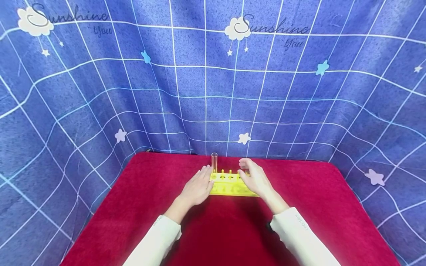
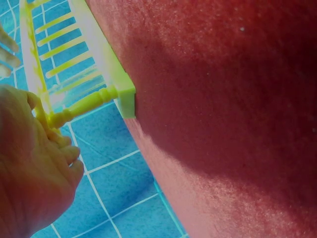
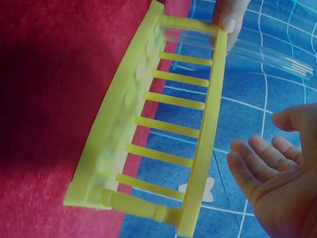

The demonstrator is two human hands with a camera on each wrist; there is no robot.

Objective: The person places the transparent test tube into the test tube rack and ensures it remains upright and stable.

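Observation:
A yellow test tube rack (image 1: 229,190) stands upright on the red cloth, its row of pegs visible in the right wrist view between base and top plate (image 3: 207,134). One clear test tube (image 1: 214,162) stands in the hole at its left end and rises well above the top plate. My left hand (image 1: 198,186) holds that end, thumb in front on the top plate and fingers at the side. Over the right end, my right hand (image 1: 256,179) hovers with spread, loosely bent fingers; its palm (image 3: 277,188) holds nothing and stays apart from the rack.
Red cloth (image 1: 149,199) covers the table all around the rack. Behind the table and at both sides hangs a blue curtain (image 1: 193,107) with white grid lines, stars and clouds. White sleeves (image 1: 156,240) cover both forearms.

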